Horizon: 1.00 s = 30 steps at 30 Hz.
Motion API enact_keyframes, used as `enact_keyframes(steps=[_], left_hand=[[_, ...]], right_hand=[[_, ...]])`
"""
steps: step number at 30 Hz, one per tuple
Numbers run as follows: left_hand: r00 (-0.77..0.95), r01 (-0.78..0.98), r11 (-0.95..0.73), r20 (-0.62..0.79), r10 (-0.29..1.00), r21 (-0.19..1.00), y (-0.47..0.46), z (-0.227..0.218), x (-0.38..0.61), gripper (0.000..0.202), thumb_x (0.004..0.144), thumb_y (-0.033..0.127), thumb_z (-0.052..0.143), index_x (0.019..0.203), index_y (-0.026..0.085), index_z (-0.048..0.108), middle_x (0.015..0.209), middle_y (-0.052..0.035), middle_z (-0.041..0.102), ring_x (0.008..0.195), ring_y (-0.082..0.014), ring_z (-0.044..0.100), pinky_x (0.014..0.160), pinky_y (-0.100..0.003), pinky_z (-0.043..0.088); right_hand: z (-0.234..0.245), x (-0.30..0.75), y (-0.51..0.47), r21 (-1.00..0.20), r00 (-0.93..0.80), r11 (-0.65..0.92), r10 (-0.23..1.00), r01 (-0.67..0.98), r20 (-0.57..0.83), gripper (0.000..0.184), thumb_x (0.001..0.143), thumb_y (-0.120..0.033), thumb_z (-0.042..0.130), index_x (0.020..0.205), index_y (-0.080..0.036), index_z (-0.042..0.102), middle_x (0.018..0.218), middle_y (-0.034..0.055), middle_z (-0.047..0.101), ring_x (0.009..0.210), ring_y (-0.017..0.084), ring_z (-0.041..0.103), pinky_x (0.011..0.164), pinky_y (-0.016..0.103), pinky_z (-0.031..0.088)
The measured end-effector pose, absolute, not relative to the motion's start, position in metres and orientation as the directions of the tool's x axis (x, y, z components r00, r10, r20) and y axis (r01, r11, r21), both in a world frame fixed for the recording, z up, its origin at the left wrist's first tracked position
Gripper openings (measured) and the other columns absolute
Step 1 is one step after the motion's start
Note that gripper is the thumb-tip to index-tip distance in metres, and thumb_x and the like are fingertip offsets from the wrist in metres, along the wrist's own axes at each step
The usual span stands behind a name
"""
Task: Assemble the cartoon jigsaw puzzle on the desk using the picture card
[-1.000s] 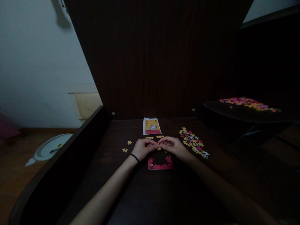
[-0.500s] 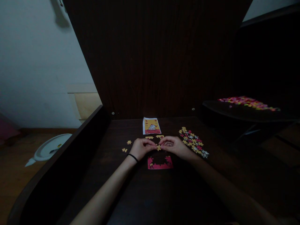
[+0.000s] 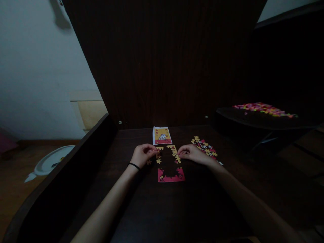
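Note:
A jigsaw puzzle lies partly joined on the dark desk. Its red lower border [image 3: 171,179] forms a U shape, with a yellow left section [image 3: 159,159] and a yellow right section [image 3: 174,152] above it. My left hand [image 3: 142,156], a black band at its wrist, is closed with thumb and forefinger pinched at the left section's outer edge. My right hand [image 3: 192,154] is closed too, fingertips pinched at the right section's outer edge. The fingers largely cover the pieces they touch. A loose yellow piece [image 3: 149,162] lies beside my left hand.
Behind the puzzle lies a picture card [image 3: 162,135] with a white animal on yellow and red. Loose puzzle pieces [image 3: 206,147] are heaped to the right. Colourful small bits [image 3: 264,109] cover a dark side surface. A raised desk edge [image 3: 76,148] runs along the left.
My hands have moved apart from the middle, where both held a yellow piece, to the two sides of the puzzle. The yellow side sections are now uncovered. The view has shifted slightly.

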<state>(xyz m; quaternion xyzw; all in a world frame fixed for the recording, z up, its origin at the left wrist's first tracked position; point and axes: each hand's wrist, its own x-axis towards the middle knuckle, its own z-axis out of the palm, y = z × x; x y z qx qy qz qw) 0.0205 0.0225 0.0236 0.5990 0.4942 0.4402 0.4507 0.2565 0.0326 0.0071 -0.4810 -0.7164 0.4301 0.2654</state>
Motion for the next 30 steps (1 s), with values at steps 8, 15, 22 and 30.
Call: enact_keyframes(steps=[8,15,22,30], left_hand=[[0.137,0.223,-0.144,0.115,0.984,0.964,0.0233,0.0225,0.0183,0.023,0.052,0.033,0.072,0.061,0.014,0.063,0.063,-0.0026,0.065,0.062,-0.0155,0.06,0.059,-0.025,0.047],[0.154,0.217,-0.147,0.115,0.981,0.965,0.0232,0.0204,0.0188,0.024,0.052,0.034,0.073,0.06,0.014,0.062,0.062,-0.0022,0.065,0.06,-0.0149,0.06,0.058,-0.025,0.048],[0.155,0.202,-0.127,0.097,0.983,0.971,0.0225,0.0215,0.0192,0.021,0.052,0.03,0.072,0.06,0.014,0.061,0.062,-0.0025,0.064,0.059,-0.0142,0.059,0.057,-0.024,0.047],[0.134,0.18,-0.114,0.091,0.987,0.977,0.0233,0.0199,0.0197,0.02,0.051,0.026,0.07,0.057,0.014,0.055,0.054,0.0027,0.057,0.051,-0.0091,0.052,0.051,-0.02,0.042]], right_hand=[[0.0008,0.2553,0.034,-0.86,-0.387,0.195,0.922,0.472,-0.004,0.013,0.064,-0.025,0.061,0.07,-0.014,0.062,0.065,0.001,0.061,0.06,0.012,0.054,0.06,0.026,0.043],[-0.0028,0.2536,0.035,-0.824,-0.362,0.201,0.932,0.529,-0.004,0.01,0.065,-0.021,0.059,0.071,-0.013,0.063,0.063,0.0004,0.06,0.058,0.011,0.052,0.056,0.025,0.042],[0.0008,0.2508,0.0325,-0.8,-0.354,0.207,0.935,0.564,-0.007,0.01,0.065,-0.019,0.058,0.072,-0.014,0.063,0.063,0.0006,0.06,0.058,0.011,0.052,0.055,0.024,0.042],[-0.0025,0.2516,0.0333,-0.802,-0.352,0.22,0.936,0.555,0.013,0.009,0.065,-0.021,0.059,0.07,-0.014,0.063,0.062,0.0002,0.06,0.057,0.011,0.052,0.055,0.024,0.042]])
